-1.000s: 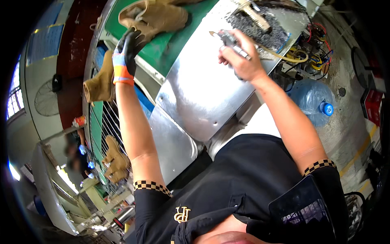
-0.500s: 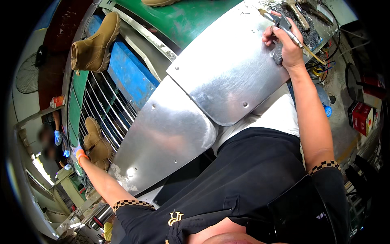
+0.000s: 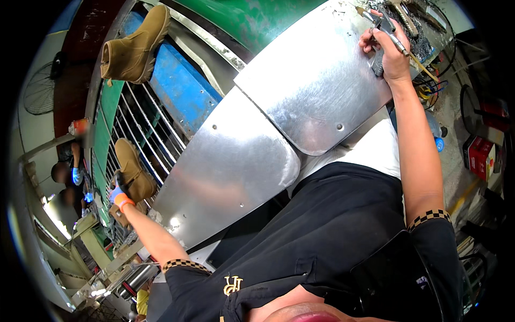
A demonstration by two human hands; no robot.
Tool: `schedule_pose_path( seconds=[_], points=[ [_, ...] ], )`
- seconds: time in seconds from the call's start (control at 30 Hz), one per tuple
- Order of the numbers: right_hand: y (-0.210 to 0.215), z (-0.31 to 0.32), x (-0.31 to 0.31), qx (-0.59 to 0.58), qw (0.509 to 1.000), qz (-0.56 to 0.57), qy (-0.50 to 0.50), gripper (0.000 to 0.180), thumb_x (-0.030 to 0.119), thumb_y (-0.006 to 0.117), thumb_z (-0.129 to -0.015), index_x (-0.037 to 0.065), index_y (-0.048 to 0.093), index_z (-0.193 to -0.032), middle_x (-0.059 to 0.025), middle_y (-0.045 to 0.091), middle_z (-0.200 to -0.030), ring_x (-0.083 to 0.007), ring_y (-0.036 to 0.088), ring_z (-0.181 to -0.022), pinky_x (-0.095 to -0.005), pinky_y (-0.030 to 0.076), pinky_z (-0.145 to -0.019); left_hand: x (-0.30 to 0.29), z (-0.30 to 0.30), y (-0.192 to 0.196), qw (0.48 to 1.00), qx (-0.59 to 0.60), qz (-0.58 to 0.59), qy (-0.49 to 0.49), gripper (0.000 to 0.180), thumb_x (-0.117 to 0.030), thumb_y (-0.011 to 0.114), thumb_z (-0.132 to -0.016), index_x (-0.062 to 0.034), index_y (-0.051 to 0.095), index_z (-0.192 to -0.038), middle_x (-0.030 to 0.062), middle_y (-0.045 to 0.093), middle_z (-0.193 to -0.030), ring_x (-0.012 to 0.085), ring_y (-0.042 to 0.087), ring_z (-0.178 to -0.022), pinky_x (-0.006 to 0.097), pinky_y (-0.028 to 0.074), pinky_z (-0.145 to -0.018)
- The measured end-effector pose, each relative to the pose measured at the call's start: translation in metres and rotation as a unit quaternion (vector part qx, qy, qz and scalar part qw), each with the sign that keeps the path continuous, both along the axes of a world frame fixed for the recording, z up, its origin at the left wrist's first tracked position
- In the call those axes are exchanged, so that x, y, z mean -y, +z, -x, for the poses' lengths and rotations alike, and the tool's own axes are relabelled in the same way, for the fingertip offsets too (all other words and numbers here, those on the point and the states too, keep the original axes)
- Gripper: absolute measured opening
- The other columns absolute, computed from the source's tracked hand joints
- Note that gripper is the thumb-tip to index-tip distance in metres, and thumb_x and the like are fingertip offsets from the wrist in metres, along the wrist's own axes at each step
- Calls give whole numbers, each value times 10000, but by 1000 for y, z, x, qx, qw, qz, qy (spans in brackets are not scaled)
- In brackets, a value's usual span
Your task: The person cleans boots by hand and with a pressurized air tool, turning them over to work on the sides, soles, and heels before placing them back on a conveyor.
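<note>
My left hand (image 3: pixel 119 196), in a pale blue and purple glove with an orange cuff, is at the far left. Its fingers are curled at the opening of a tan ankle boot (image 3: pixel 137 169) lying over metal rods; the boot partly hides the grip. My right hand (image 3: pixel 394 56) is bare, over the far right end of the shiny metal worktop (image 3: pixel 300 80). It is closed round a slim metal hand tool (image 3: pixel 396 43) with black parts and a brownish tip. Beneath that palm is a grey object I cannot make out.
Another tan boot (image 3: pixel 134 48) lies on its side beside a blue metal panel (image 3: pixel 179 86). Beyond the worktop is a green surface (image 3: pixel 241 21). Brushes (image 3: pixel 403 19) and dark debris lie at upper right, near cables. Another person's blue-gloved hand (image 3: pixel 77 176) shows at left.
My left hand has moved right, from beside the boots to the boot's opening. My right hand still holds the tool over the worktop. The whole view has shifted slightly.
</note>
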State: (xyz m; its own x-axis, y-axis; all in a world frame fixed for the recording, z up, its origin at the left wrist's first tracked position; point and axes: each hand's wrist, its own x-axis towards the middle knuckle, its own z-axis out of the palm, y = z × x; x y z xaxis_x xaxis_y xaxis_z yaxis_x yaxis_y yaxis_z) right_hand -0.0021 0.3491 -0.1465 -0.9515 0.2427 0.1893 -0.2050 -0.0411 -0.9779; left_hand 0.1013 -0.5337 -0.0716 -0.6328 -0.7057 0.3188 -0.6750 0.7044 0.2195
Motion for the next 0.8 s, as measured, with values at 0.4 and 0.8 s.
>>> schedule_pose_path(
  seconds=[0.4, 0.8],
  points=[
    [-2, -4, -9, -49, 998, 16, 22, 398, 104, 544, -899, -50, 529, -1265, -52, 640, -745, -101, 571, -631, -238, 460, -603, -356, -144, 17, 911, -87, -188, -355, 304, 31, 833, -619, -29, 680, -874, 117, 645, -907, 239, 623, -839, 349, 515, -772],
    [-11, -16, -10, -25, 1000, -4, 1, 228, 178, 583, -842, 53, 603, -1032, -17, 620, -666, -78, 555, -510, -244, 438, -433, -497, -6, 48, 842, 164, 143, -493, 931, -382, 888, -592, -26, 488, -1354, 214, 554, -1284, 394, 498, -1208, 442, 408, -1036]
  ],
)
